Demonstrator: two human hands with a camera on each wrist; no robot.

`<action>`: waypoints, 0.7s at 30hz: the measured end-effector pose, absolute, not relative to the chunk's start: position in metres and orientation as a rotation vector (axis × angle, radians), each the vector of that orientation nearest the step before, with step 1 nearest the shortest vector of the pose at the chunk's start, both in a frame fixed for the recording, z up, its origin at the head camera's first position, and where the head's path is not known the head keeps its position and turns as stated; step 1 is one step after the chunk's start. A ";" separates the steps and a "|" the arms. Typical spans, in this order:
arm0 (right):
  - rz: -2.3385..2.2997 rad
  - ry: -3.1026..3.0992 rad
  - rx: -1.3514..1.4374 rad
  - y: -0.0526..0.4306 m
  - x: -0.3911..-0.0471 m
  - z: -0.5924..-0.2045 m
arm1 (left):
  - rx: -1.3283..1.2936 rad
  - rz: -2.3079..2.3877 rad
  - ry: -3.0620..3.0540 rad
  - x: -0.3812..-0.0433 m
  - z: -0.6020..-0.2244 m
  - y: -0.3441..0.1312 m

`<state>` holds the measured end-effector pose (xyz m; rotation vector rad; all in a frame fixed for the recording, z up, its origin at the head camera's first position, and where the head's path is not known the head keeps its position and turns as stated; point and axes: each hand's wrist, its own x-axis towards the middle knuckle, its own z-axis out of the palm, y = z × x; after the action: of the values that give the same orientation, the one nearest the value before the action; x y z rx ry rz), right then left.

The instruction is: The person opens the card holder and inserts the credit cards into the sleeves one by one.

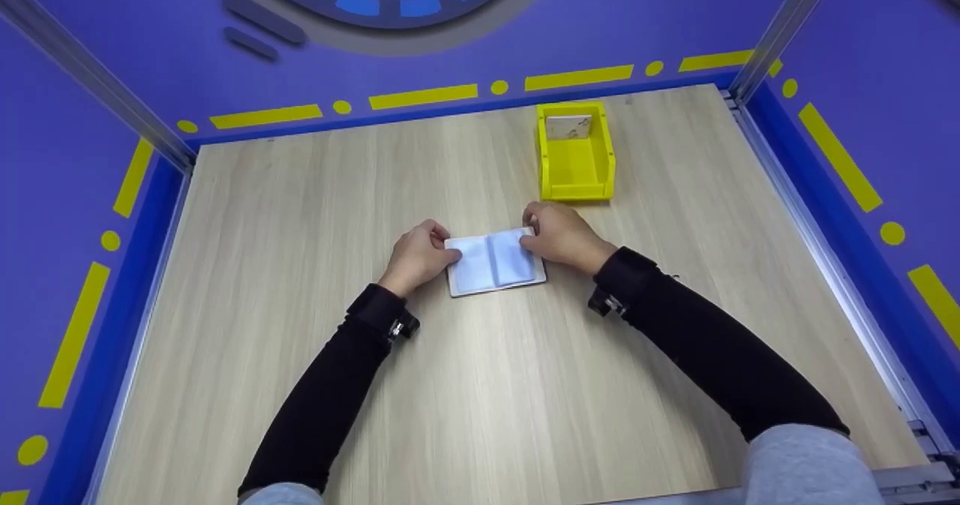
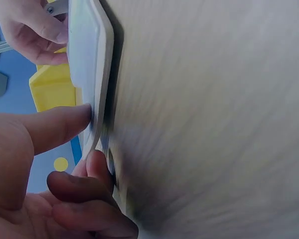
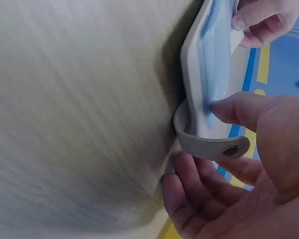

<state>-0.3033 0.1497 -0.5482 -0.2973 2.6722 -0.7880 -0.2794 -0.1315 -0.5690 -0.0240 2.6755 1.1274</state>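
Note:
A small card holder (image 1: 472, 269) lies spread open near the middle of the table, its clear bluish plastic sleeves (image 1: 513, 259) facing up. My left hand (image 1: 417, 257) pinches its left edge, thumb on top and fingertips beneath, as the left wrist view shows. At the right edge, my right hand (image 1: 566, 236) holds it with the thumb pressed on the sleeves. A pale strap with a metal snap (image 3: 209, 147) sticks out past that edge, beside the right fingers. The underside of the holder is mostly hidden.
A yellow bin (image 1: 576, 191) stands behind the right hand, with a pale patterned card (image 1: 568, 127) leaning against its back wall. The wooden table (image 1: 300, 265) is bounded by blue panels (image 1: 420, 70) at the back and sides.

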 end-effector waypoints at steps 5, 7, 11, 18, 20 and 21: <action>-0.824 2.704 -0.386 0.149 -0.304 -0.548 | 0.024 1.166 2.669 -0.281 -0.575 -0.134; -0.836 2.706 -0.424 0.148 -0.305 -0.546 | 0.030 1.173 2.668 -0.281 -0.574 -0.134; -0.840 2.705 -0.437 0.146 -0.307 -0.544 | 0.000 1.172 2.654 -0.276 -0.567 -0.133; -0.749 2.689 -0.425 0.142 -0.312 -0.541 | -0.009 1.152 2.664 -0.279 -0.572 -0.134; -0.726 2.687 -0.421 0.140 -0.313 -0.541 | -0.001 1.153 2.666 -0.285 -0.582 -0.137; -0.718 2.687 -0.419 0.139 -0.314 -0.540 | -0.005 1.151 2.661 -0.288 -0.586 -0.138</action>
<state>-0.3139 0.1393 -0.5404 -0.4192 2.6871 -0.7178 -0.2880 -0.1379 -0.5864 -0.0054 2.6612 1.1510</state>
